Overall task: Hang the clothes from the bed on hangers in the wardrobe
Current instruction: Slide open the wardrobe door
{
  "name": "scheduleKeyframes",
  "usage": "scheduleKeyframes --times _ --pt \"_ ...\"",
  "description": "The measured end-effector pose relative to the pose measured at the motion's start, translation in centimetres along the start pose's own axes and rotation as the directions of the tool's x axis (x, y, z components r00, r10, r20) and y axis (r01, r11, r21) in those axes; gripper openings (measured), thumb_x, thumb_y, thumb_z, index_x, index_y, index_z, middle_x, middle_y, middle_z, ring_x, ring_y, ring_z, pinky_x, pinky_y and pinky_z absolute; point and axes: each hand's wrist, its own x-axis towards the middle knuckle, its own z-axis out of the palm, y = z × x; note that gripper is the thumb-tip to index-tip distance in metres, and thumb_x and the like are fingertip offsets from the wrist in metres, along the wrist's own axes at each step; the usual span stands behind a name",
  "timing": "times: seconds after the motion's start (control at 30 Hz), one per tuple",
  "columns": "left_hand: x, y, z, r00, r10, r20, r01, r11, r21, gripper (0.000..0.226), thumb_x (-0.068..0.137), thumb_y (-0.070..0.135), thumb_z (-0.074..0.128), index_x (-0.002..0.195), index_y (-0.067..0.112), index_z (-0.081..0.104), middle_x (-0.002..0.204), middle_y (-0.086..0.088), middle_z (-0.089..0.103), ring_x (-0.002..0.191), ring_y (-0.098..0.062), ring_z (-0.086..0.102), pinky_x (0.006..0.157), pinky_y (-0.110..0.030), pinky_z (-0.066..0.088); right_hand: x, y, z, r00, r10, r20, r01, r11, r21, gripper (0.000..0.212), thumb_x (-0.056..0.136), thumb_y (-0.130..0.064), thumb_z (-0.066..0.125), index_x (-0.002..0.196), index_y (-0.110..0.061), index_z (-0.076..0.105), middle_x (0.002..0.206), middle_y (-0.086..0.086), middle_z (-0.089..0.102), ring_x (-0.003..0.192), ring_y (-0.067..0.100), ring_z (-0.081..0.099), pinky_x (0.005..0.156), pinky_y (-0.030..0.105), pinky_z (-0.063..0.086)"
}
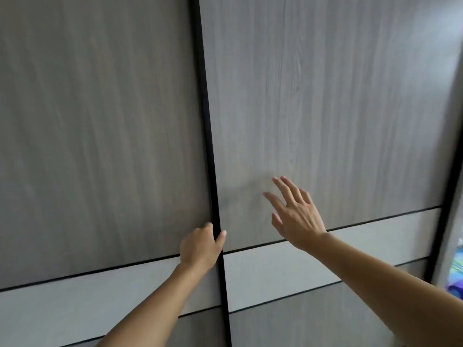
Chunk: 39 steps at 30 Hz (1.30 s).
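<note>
A grey wood-grain wardrobe fills the head view, with a left sliding door [100, 146] and a right sliding door [338, 108] meeting at a black vertical edge strip [208, 121]. My left hand [200, 246] grips that black strip at waist height, fingers curled behind it and thumb on the right door's face. My right hand [295, 214] is spread with straight fingers in front of the right door; whether the fingertips touch the panel I cannot tell. No clothes, hangers or bed are in view.
A pale horizontal band [75, 304] crosses both doors below my hands. The wardrobe's right black frame [451, 184] runs down the right side. A bright blue and green thing [456, 276] shows at the right edge.
</note>
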Motion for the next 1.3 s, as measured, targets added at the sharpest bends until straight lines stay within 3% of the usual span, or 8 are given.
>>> scheduleKeyframes --times 0.2,0.33,0.53,0.73,0.93,1.3 --pt "-0.4 0.0 1.5 0.991 -0.031 -0.13 0.037 0.998 0.05 0.04 0.095 0.056 0.039 0.081 0.018 0.035 0.066 -0.003 0.059 0.069 -0.031 0.06 0.055 -0.033 0.036 0.4 1.3 6.2 0.971 -0.124 -0.202 0.147 0.984 0.103 0.059 0.082 -0.026 0.067 0.138 -0.016 0.052 0.155 0.022 0.026 0.144 0.04 0.022 0.111 0.054 0.029" --pt "-0.7 0.0 2.0 0.977 -0.094 -0.193 0.105 0.993 0.049 0.042 0.093 0.058 0.043 0.078 0.019 0.038 0.062 -0.003 0.059 0.063 -0.03 0.059 0.052 -0.034 0.042 0.6 1.2 8.5 0.928 -0.121 -0.352 0.199 0.961 0.193 0.059 0.079 -0.022 0.066 0.137 -0.016 0.055 0.151 0.024 0.032 0.143 0.042 0.024 0.113 0.056 0.025" --pt "-1.3 -1.1 1.0 0.968 -0.154 -0.198 0.169 0.984 0.062 0.043 0.091 0.056 0.048 0.073 0.019 0.039 0.053 0.006 0.047 0.055 -0.023 0.054 0.048 -0.029 0.03 1.7 -1.2 9.5 0.881 -0.111 -0.459 0.258 0.928 0.269 0.058 0.079 -0.027 0.065 0.136 -0.022 0.056 0.15 0.021 0.035 0.142 0.04 0.027 0.112 0.055 0.024" --pt "-2.1 -4.1 0.0 0.948 -0.235 -0.216 0.255 0.965 0.068 0.04 0.091 0.055 0.048 0.077 0.018 0.045 0.059 0.003 0.055 0.058 -0.023 0.057 0.05 -0.032 0.042 2.6 -4.6 9.4 0.88 -0.167 -0.444 0.319 0.901 0.294 0.056 0.08 -0.029 0.063 0.136 -0.023 0.056 0.153 0.017 0.033 0.143 0.038 0.026 0.114 0.057 0.021" --pt "-3.1 -8.1 -1.9 0.918 -0.305 -0.252 0.332 0.941 0.071 0.038 0.092 0.053 0.048 0.078 0.018 0.043 0.061 0.002 0.055 0.062 -0.027 0.059 0.052 -0.031 0.041 4.2 -9.7 8.7 0.875 -0.196 -0.443 0.353 0.884 0.306 0.056 0.079 -0.027 0.064 0.135 -0.023 0.057 0.154 0.015 0.031 0.145 0.037 0.022 0.115 0.057 0.017" --pt "-4.8 -19.8 -6.6 0.924 -0.286 -0.254 0.327 0.935 0.137 0.041 0.095 0.054 0.043 0.084 0.015 0.05 0.066 -0.001 0.06 0.065 -0.026 0.061 0.054 -0.032 0.046 7.6 -22.4 7.8 0.871 -0.199 -0.449 0.347 0.897 0.276 0.053 0.08 -0.026 0.063 0.132 -0.023 0.059 0.152 0.016 0.035 0.144 0.038 0.025 0.114 0.058 0.021"
